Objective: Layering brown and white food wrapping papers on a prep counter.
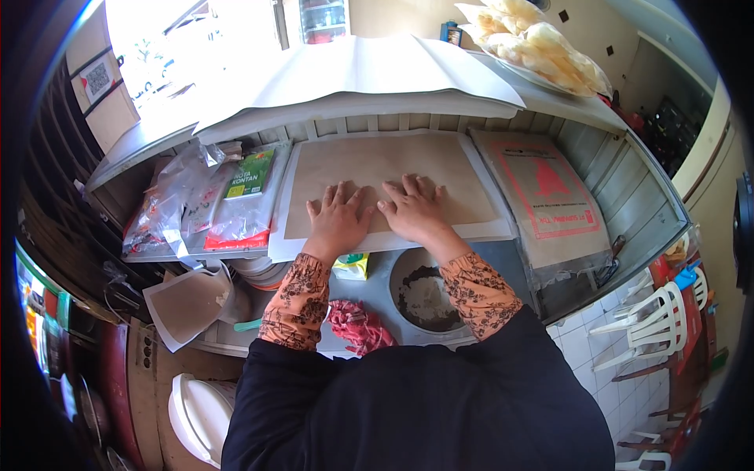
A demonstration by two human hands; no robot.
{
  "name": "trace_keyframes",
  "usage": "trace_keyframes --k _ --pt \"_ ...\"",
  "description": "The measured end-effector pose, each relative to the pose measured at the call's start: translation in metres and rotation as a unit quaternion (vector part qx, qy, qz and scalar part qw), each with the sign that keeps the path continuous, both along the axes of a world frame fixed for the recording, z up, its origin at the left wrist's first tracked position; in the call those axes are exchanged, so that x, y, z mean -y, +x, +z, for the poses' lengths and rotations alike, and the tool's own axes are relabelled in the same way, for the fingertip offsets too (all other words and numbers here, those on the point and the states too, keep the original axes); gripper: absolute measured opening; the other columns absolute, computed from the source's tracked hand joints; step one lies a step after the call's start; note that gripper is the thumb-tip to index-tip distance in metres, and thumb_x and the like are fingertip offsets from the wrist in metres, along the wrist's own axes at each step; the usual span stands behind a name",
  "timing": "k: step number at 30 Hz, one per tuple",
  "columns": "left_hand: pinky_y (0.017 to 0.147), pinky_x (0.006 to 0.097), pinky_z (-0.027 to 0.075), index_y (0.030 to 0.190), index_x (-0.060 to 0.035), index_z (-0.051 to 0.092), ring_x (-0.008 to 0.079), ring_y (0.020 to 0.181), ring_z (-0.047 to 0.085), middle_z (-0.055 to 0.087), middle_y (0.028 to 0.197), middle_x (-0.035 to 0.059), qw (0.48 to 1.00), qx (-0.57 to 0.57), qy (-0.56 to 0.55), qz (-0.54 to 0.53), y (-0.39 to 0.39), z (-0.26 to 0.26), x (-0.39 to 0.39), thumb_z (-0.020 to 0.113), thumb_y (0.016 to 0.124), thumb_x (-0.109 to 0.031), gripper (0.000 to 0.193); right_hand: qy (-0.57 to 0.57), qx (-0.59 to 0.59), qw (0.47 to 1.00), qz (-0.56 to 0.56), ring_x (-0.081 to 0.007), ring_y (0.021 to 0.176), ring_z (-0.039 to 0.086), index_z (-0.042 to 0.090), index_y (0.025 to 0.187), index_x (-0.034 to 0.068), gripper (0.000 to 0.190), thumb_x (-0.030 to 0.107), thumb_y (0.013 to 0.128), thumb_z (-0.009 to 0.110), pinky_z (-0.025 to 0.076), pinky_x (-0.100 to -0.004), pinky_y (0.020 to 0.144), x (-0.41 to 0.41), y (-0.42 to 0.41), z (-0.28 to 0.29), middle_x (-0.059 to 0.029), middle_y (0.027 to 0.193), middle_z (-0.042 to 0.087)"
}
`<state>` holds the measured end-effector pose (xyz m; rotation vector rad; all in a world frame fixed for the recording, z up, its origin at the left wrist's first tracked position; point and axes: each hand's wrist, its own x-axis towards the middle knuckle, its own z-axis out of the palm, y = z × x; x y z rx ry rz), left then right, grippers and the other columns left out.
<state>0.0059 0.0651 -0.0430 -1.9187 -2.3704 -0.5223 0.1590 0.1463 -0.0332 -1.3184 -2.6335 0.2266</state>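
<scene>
Both my hands lie palm down on a sheet of brown wrapping paper on the shelf. My left hand presses near its front edge with the fingers spread. Beside it my right hand rests the same way, thumb towards the left hand. Neither hand grips anything. Larger white sheets stick out around the brown sheet. To the right lies a plastic-wrapped pack of brown paper with red print. A green receipt book sits on plastic packs at the left.
Below the shelf are a red cloth, a round metal opening and stacked plates. White paper sheets drape over the counter top. Bagged crackers stand at upper right, white plastic chairs at lower right.
</scene>
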Motion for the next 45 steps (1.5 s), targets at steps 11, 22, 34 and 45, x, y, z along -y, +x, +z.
trace_keyframes --k 11,22,34,45 --pt "0.116 0.0523 0.019 0.148 -0.0195 0.037 0.0384 0.143 0.026 0.03 0.153 0.0206 0.998 -0.024 0.003 0.056 -0.035 -0.011 0.019 0.04 0.092 -0.062 0.07 -0.034 0.028 0.992 -0.12 -0.0278 0.149 0.005 0.025 0.153 0.023 0.066 0.059 0.097 0.026 0.004 -0.051 0.119 -0.033 0.069 0.008 -0.0102 0.161 0.011" --pt "0.116 0.0517 0.017 0.144 0.0045 0.034 0.0342 0.144 0.026 0.03 0.152 0.0244 0.98 -0.114 -0.061 0.152 -0.021 0.009 0.003 0.04 0.094 -0.053 0.076 -0.022 0.033 0.983 -0.177 -0.0245 0.149 0.01 0.026 0.153 0.02 0.066 0.056 0.097 0.027 0.009 -0.0509 0.119 -0.041 0.091 0.003 -0.0085 0.161 0.014" --pt "0.119 0.0494 0.01 0.153 -0.0175 0.021 0.0286 0.149 0.011 0.013 0.161 0.01 0.989 -0.007 -0.144 0.024 -0.037 0.013 -0.105 0.025 0.096 -0.061 0.072 -0.01 0.023 0.985 -0.172 -0.0251 0.148 0.013 0.028 0.152 0.02 0.065 0.055 0.097 0.029 0.009 -0.0509 0.119 -0.038 0.09 0.002 -0.0091 0.161 0.016" --pt "0.119 0.0494 0.01 0.153 -0.0146 0.024 0.0293 0.148 0.014 0.017 0.16 0.0125 0.992 0.022 -0.087 0.092 -0.131 -0.012 -0.093 0.028 0.097 -0.056 0.07 -0.028 0.029 0.984 -0.175 -0.0257 0.148 0.012 0.026 0.152 0.019 0.065 0.054 0.097 0.029 0.009 -0.0499 0.119 -0.038 0.091 0.01 -0.0095 0.161 0.014"
